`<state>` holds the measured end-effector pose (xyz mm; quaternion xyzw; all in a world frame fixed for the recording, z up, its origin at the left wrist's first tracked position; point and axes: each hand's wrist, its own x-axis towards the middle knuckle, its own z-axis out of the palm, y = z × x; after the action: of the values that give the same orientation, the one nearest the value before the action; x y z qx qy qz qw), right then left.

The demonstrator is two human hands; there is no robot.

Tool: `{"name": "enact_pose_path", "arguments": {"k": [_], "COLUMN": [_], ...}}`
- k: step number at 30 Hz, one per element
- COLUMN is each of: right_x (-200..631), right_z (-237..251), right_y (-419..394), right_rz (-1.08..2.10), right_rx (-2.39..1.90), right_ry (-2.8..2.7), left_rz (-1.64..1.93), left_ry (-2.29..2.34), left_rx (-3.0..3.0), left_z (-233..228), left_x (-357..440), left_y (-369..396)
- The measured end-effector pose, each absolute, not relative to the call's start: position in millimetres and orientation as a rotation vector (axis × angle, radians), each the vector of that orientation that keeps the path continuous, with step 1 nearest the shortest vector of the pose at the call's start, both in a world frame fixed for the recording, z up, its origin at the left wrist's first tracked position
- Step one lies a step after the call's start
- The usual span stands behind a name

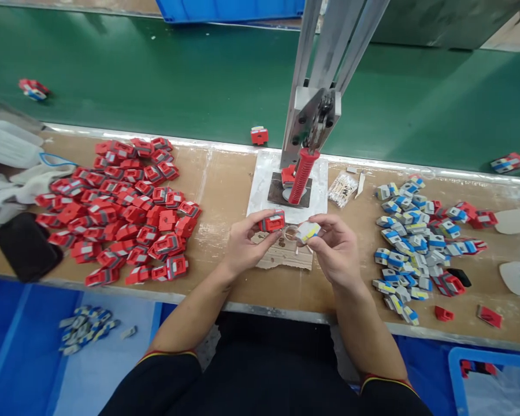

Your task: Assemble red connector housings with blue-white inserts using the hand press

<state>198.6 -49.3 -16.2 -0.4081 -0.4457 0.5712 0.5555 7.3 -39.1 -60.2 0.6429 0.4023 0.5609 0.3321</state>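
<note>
Left grip (247, 242) on red piece (272, 222)

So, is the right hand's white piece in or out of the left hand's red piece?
Out: the right hand holds the white piece apart from the red piece in the left hand.

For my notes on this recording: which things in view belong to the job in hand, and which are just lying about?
Likely part of the job:
red piece in the left hand
whitish piece in the right hand
pile of red pieces
pile of grey-and-blue pieces
red-handled press

Probably just lying about:
dark phone-like slab
white cloth
</note>
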Motion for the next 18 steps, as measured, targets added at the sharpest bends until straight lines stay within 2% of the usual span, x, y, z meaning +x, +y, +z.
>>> {"name": "enact_pose_path", "arguments": {"k": [9, 18], "right_x": [173.8, 179.1], "right_z": [-27.8, -28.3], "right_y": [-56.2, -56.2], "right_rz": [1.21, 1.034], "right_rx": [-1.19, -1.216], "right_ry": [-1.144, -1.301], "left_rz": [1.549, 1.567], "left_ry": [1.198, 0.978], "left_rx": [2.108, 2.237], "left_z": [-54.8, -48.2], "left_x": [12.0, 7.7], "left_y": [-44.7, -45.4]}}
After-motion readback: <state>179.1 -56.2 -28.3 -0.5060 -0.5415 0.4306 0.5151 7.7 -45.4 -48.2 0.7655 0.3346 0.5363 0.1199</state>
